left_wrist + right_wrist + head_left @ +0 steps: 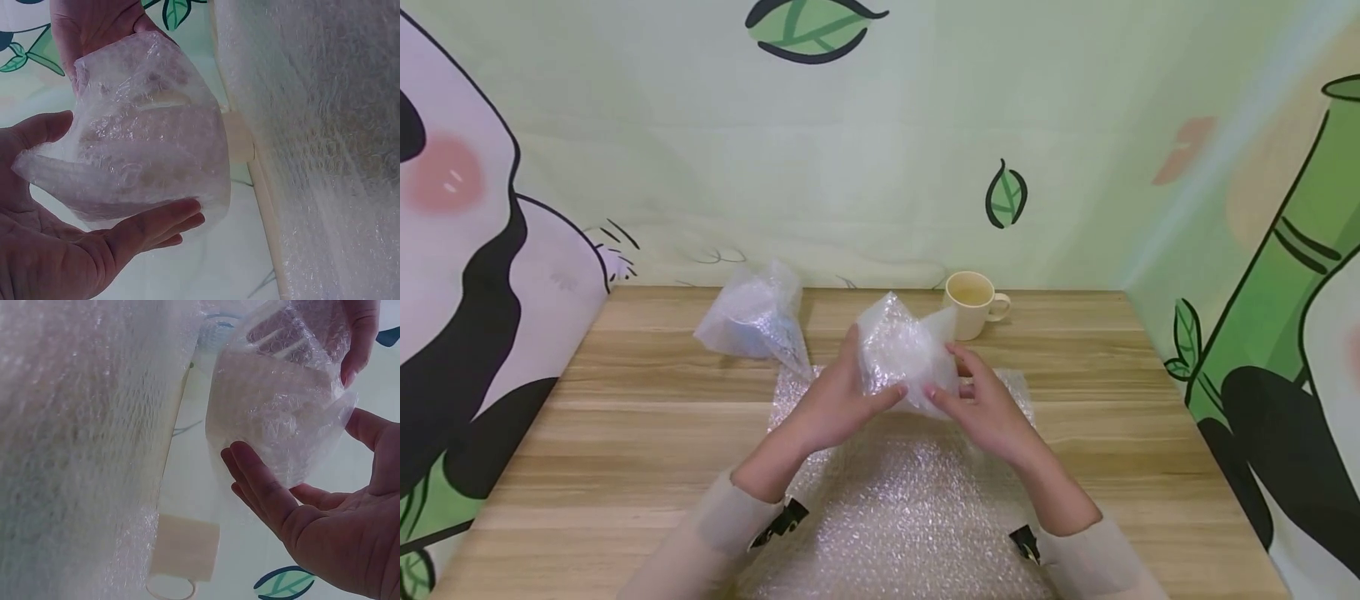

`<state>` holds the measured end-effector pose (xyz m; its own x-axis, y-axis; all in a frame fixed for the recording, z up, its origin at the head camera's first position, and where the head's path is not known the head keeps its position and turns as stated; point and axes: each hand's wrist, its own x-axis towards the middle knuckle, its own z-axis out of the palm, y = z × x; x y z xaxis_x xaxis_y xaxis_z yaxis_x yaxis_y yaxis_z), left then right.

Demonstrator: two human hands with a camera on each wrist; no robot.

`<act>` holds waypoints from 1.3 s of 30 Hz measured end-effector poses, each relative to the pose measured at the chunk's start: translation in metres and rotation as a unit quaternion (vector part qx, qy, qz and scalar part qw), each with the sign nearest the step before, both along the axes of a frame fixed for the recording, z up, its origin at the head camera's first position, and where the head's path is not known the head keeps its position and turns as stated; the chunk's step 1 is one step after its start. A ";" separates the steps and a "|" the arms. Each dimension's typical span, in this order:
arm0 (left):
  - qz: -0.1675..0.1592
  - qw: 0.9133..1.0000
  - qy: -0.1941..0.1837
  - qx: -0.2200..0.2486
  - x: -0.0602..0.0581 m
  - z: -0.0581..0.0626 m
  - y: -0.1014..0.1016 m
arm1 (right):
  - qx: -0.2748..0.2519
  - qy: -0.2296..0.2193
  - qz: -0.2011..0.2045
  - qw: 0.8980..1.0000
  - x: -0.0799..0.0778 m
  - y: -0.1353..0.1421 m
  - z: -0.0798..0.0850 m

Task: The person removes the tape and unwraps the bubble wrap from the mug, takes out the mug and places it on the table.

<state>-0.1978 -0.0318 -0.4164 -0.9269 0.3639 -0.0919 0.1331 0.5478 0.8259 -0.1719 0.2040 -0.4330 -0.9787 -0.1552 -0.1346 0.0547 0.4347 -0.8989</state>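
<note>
A bubble-wrapped bundle [901, 350] is held up between both hands above the table. Through the cloudy plastic a pale shape shows in the right wrist view, but its kind is hard to make out. My left hand [837, 406] grips the bundle's left side, with the thumb on the near face. On the other side my right hand [991, 410] holds it with bent fingers and thumb. Loose corners of the wrap [44, 165] stick out near the left palm. Under the hands lies a large sheet of bubble wrap [917, 500].
A second wrapped bundle [752, 321], bluish inside, sits at the back left of the wooden table [647, 433]. The cream mug [967, 310] stands upright at the back right, handle to the right. A printed cloth wall [887, 167] rises behind the table's far edge.
</note>
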 end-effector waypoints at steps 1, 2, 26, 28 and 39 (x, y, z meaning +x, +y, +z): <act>-0.003 1.000 0.000 -0.005 0.001 0.000 0.000 | 0.000 0.000 0.001 1.000 0.002 0.001 0.000; -0.006 1.000 0.001 -0.010 0.002 0.000 0.000 | -0.001 0.000 0.001 1.000 0.003 0.001 0.000; -0.069 0.993 -0.003 -0.094 0.039 -0.007 -0.006 | 0.040 -0.030 0.033 0.998 0.042 0.011 -0.007; -0.073 0.993 -0.003 -0.093 0.042 -0.010 -0.007 | 0.047 -0.032 0.036 0.998 0.045 0.011 -0.009; -0.096 0.989 0.004 -0.111 0.053 -0.020 -0.010 | 0.071 -0.038 0.037 0.996 0.059 0.009 -0.014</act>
<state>-0.1445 -0.0422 -0.4367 -0.8434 0.5053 -0.1826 0.2587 0.6797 0.6863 -0.1127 0.2129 -0.4473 -0.9511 -0.2011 -0.2346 0.0838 0.5632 -0.8221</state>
